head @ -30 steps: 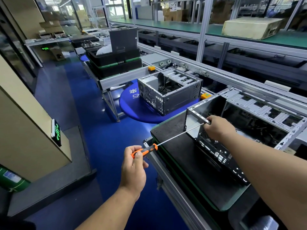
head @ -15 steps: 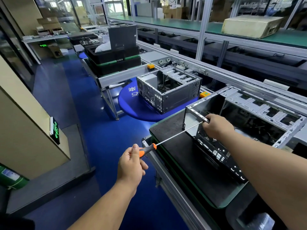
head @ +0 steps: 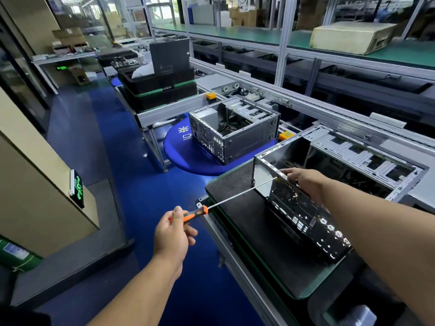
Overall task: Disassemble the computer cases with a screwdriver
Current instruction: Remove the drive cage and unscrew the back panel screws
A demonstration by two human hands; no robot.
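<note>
The screwdriver (head: 226, 198) has an orange-and-black handle and a silver shaft. The nearer computer case (head: 329, 184) at centre right is bare silver-grey metal with a black rear panel, on a black mat (head: 247, 220) edged green. The floor (head: 131, 161) is deep blue, and the second case (head: 235, 130) at frame centre is grey.

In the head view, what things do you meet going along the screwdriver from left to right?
Left hand → orange handle → thin shaft → right hand → open case.
</note>
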